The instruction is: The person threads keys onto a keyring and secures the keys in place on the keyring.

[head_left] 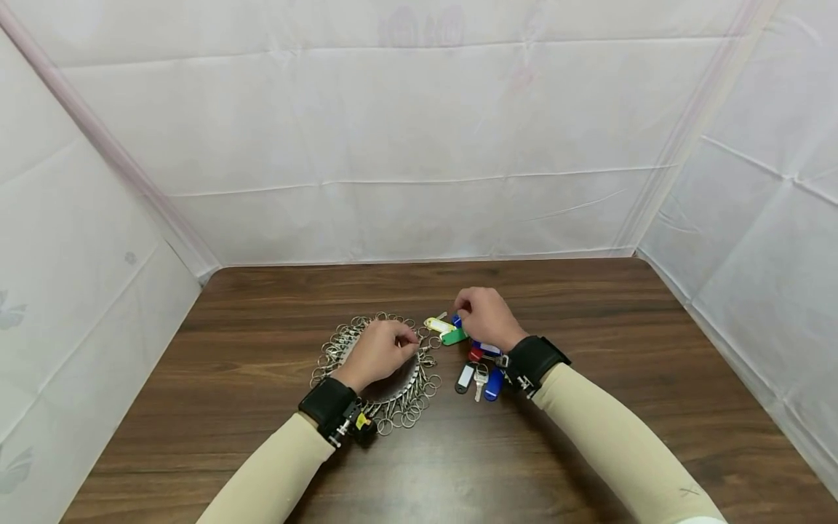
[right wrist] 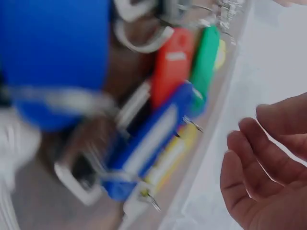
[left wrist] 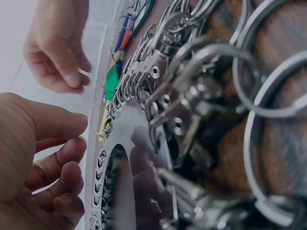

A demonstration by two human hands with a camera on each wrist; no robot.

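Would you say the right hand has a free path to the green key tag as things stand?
Probably yes. The right hand hovers right beside the green key tag, fingers loosely curled and holding nothing, and nothing lies over the tag; the yellow tag only sits next to it.

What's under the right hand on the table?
Under the right hand lies a pile of key tags: yellow, green, red, blue, white, with a key. Whatever sits directly beneath the palm is covered.

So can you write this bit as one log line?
left hand: on key ring holder | right hand: over key tags | table
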